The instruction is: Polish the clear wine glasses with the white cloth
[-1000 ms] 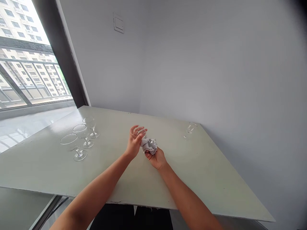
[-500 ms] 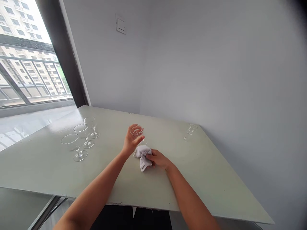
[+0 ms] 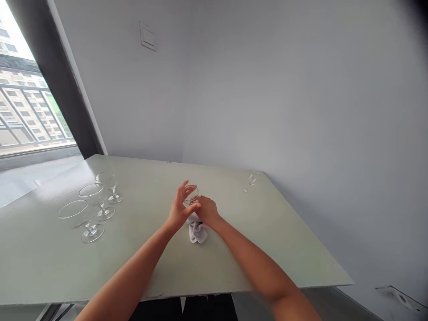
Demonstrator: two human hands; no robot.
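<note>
Three clear stemmed glass goblets (image 3: pixel 96 200), ranged upright on the pale-green smooth surface (image 3: pixel 267 249). One matching goblet (image 3: pixel 190 194), centre, its bowl held by the half-curled left hand (image 3: pixel 179 209). One crumpled pale-grey cloth (image 3: pixel 198 232), partly hidden beneath the hands. Right hand (image 3: pixel 207 210), bent towards the goblet's stem; grip cannot be told. One small clear glass (image 3: pixel 252 179), set near the far right corner.

A clear glass (image 3: pixel 190 195), rim up, is just beyond a crumpled whitish cloth (image 3: pixel 198 233).
</note>
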